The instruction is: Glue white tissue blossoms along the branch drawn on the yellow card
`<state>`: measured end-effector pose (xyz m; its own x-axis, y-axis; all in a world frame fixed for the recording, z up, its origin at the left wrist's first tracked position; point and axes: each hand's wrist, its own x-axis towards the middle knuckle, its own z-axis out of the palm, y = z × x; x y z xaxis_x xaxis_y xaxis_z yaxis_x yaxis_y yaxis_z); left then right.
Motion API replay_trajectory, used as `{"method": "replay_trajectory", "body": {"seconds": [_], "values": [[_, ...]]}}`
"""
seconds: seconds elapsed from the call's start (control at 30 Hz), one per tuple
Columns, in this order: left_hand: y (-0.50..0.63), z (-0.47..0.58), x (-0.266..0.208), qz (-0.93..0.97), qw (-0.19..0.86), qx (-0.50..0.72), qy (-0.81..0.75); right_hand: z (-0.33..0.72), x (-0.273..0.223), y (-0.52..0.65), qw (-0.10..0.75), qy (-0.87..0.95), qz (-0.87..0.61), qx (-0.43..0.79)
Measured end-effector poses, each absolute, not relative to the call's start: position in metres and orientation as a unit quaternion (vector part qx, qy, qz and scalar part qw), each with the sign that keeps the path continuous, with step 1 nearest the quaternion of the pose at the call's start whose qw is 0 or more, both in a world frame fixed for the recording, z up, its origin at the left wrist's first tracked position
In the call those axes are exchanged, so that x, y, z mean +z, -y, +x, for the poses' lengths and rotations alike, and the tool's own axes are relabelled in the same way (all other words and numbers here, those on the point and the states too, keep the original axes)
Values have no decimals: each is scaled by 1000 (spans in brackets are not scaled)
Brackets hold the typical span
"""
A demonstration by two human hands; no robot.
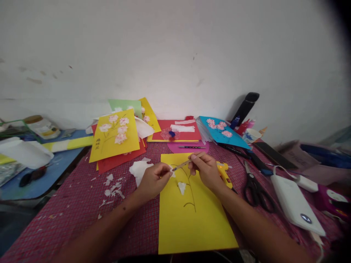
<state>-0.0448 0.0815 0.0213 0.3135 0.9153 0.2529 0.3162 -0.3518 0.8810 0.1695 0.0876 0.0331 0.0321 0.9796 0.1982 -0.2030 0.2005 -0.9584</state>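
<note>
Above a yellow sheet (pixel 196 230), my left hand (pixel 155 179) pinches a small white paper piece (pixel 172 172) between thumb and fingers. A thin paintbrush (pixel 182 164) slants from my right hand (pixel 205 171), which is closed round its handle. Its dark tip meets or almost touches the paper piece; I cannot tell which. Brown curved branch lines (pixel 192 193) run down the sheet, and a white paper petal (pixel 181 187) lies beside them. Crumpled white tissue (pixel 139 171) sits left of the sheet, partly behind my left hand.
Paper scraps (pixel 112 190) litter the checked cloth. A yellow glue gun (pixel 225 174), black scissors (pixel 256 191) and a white power bank (pixel 297 204) lie to the right. Flower cards (pixel 115 135) are stacked back left; a blue card (pixel 223 132) and paper cup (pixel 251 135) stand back right.
</note>
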Motion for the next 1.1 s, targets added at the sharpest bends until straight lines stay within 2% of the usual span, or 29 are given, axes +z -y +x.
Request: {"method": "replay_trajectory", "body": {"seconds": [0.7, 1.1], "values": [[-83, -48, 19, 755, 282, 384, -451, 172, 31, -92, 634, 454, -414, 470], [-79, -49, 24, 831, 240, 334, -376, 171, 40, -89, 648, 500, -395, 418]]}}
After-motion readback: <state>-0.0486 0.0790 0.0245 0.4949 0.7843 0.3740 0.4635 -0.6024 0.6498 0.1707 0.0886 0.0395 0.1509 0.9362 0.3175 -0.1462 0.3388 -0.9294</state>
